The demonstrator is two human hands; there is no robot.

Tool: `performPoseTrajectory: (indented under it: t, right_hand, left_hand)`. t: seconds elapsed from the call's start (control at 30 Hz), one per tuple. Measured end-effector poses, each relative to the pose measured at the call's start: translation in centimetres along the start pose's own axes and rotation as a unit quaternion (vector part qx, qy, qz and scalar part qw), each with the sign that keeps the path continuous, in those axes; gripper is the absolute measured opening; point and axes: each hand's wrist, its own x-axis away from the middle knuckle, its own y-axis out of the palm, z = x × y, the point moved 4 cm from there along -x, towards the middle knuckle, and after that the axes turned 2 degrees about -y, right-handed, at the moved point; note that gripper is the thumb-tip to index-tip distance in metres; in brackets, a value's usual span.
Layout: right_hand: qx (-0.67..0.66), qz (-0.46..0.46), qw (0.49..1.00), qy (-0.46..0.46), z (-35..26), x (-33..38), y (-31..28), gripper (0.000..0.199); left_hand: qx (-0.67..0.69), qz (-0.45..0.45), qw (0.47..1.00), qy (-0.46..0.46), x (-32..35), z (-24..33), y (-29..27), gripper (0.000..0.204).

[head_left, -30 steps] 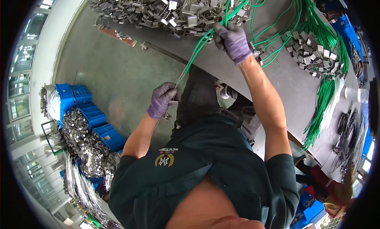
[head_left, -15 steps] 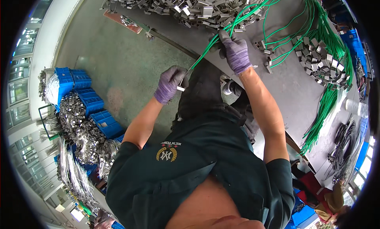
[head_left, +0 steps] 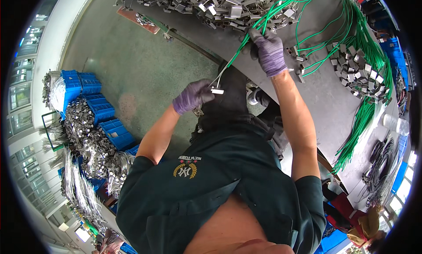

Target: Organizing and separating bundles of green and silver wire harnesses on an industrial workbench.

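Observation:
My left hand [head_left: 193, 96], in a purple-grey glove, is closed on thin grey wires [head_left: 220, 76]. A small silver metal block [head_left: 217, 91] sits by its fingertips. The wires run up to the right into long green sleeves [head_left: 244, 42]. My right hand [head_left: 267, 52], gloved alike, is closed round those sleeves beside the table edge. The sleeves lead on from there over the heap of metal parts at the back. What is inside each closed fist is partly hidden.
The grey table [head_left: 327, 93] carries a heap of metal blocks with wires [head_left: 235, 11], more blocks [head_left: 358, 71], a green sleeve bundle [head_left: 351, 144] and a dark cable coil [head_left: 379, 159]. Blue crates [head_left: 116, 133] and piled metal parts [head_left: 81, 126] stand on the left.
My left hand has shifted a little right and down, and my right hand slightly right. A longer stretch of grey wire now shows between my left hand and the green sleeve ends.

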Motion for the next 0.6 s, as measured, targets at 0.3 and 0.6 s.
performPoseTrajectory:
  t: [0.3,0.6]
  right_hand:
    - [-0.010,0.011,1.000,0.016,2.4,1.5,0.4,0.029]
    - [0.036,-0.020,0.996,0.077,3.0,2.5,1.0,0.025]
  left_hand:
    - [-0.130,-0.056,0.958,-0.249,1.9,-1.4,-2.5,0.026]
    - [-0.099,0.051,0.966,-0.233,2.7,0.4,-3.1,0.024]
